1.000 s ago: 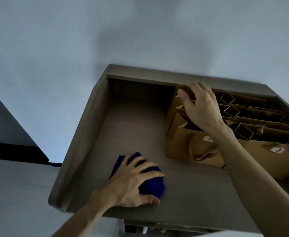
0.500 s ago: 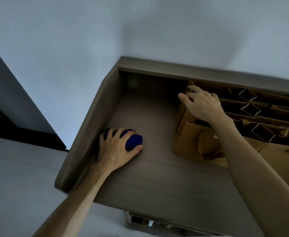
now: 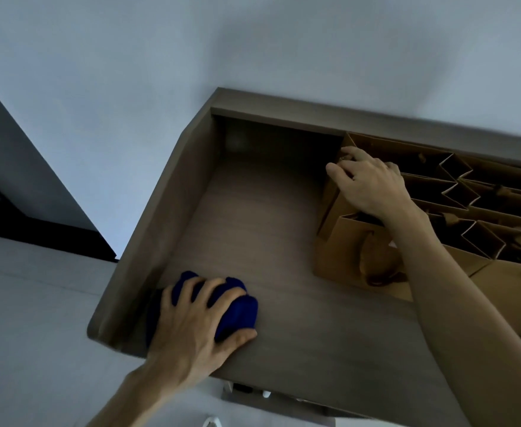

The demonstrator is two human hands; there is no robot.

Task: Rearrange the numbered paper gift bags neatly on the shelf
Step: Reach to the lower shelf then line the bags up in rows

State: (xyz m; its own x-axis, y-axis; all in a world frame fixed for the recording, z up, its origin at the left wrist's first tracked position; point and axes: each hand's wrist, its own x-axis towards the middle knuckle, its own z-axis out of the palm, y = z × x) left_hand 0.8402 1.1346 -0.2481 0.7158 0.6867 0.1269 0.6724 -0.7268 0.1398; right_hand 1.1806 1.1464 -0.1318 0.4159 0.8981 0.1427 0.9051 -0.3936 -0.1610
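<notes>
Several brown paper gift bags stand upright in rows on the right half of a grey-brown wooden shelf. My right hand rests on the top rims of the leftmost bags, fingers curled over their edges. At the shelf's front left corner my left hand presses a dark blue cloth flat on the shelf surface. White number labels on the bags are mostly hidden behind my right forearm.
The shelf has a raised left side wall and a back wall against a pale wall. A dark doorway or panel lies at the far left. Something white and small shows below the shelf's front edge.
My left hand has slid the blue cloth back toward the shelf's front left corner. My right hand stays on the bag rims.
</notes>
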